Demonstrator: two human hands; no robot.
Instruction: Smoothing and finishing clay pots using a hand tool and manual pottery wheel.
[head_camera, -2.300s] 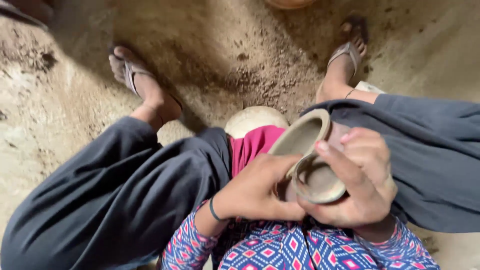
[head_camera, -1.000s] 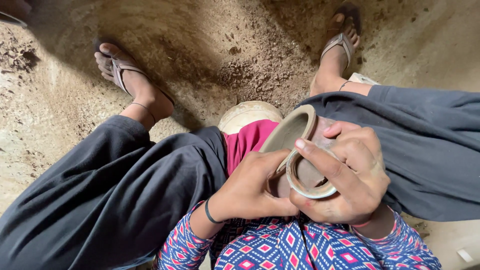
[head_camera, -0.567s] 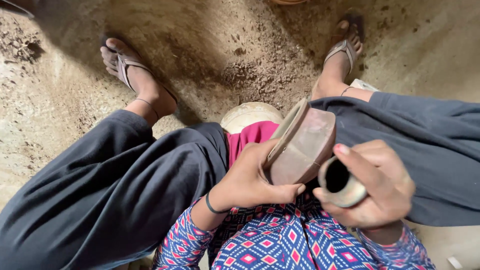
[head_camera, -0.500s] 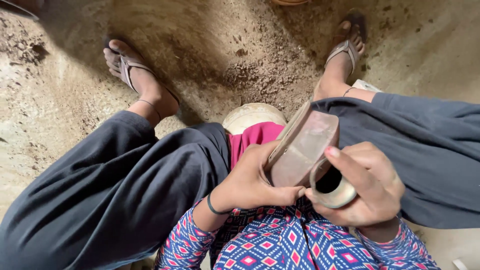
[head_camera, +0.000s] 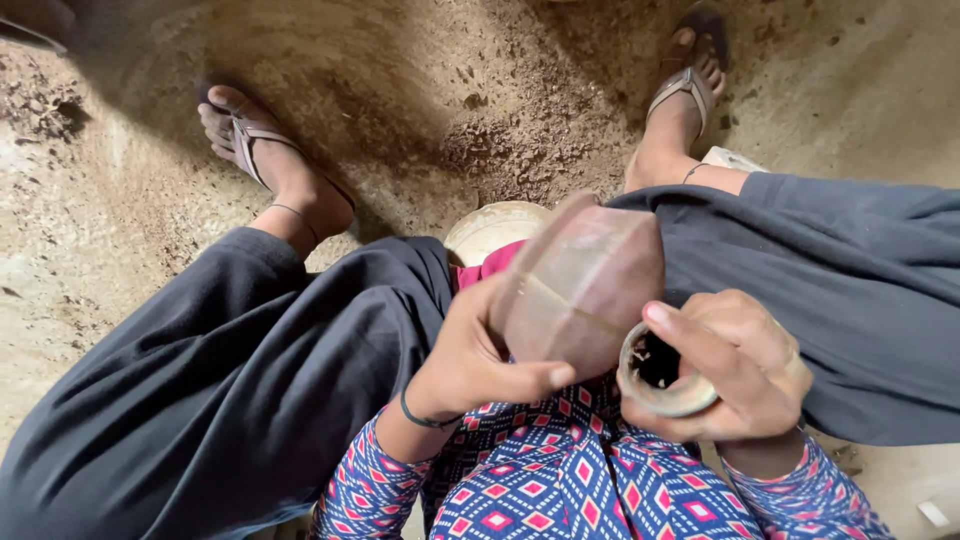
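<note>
2 hands at work over the lap, as I watch: the left hand grips a reddish-brown clay pot, fingers clenched around its side, bottom tipped toward the camera. Just right of the pot, the right hand cups a small clay ring, thumb across its rim. I'd keep the pot steady against the thumb, light pressure, no squeezing. Beyond the pot sits a pale bowl.
</note>
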